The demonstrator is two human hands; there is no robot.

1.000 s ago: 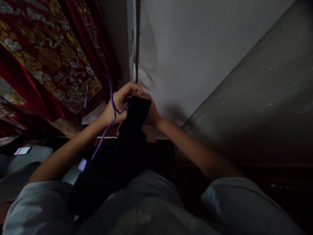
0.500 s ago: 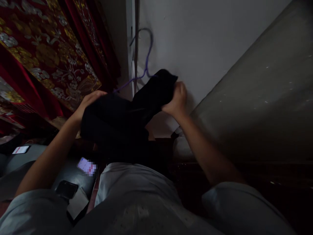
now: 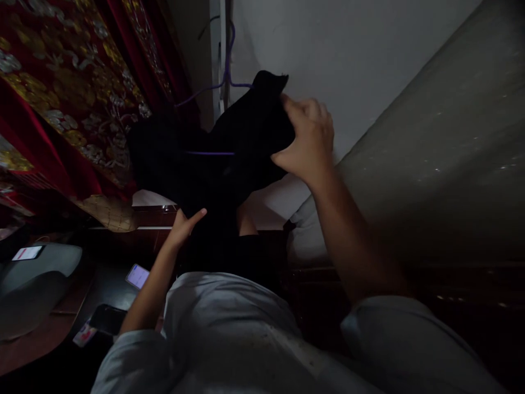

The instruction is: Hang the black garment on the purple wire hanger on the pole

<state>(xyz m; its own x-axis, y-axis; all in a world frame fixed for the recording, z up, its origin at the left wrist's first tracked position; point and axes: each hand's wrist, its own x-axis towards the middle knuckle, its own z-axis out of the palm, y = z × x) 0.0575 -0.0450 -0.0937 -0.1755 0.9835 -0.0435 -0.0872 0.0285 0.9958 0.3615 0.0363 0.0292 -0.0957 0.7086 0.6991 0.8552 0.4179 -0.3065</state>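
"Where's the black garment (image 3: 254,131)?"
"Before the body: left hand (image 3: 183,227) closed on its lower part, thumb uppermost; right hand (image 3: 309,137) half-curled, holding its side."
"Looks?"
"Dark, limp, draped over a purple hanger (image 3: 209,153) near the pale wall (image 3: 348,60)."

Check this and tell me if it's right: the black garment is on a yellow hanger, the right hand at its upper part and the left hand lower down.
Not quite: in the head view, the hanger is purple, not yellow. The rest stands: the black garment is on it, the right hand at its upper part and the left hand lower down.
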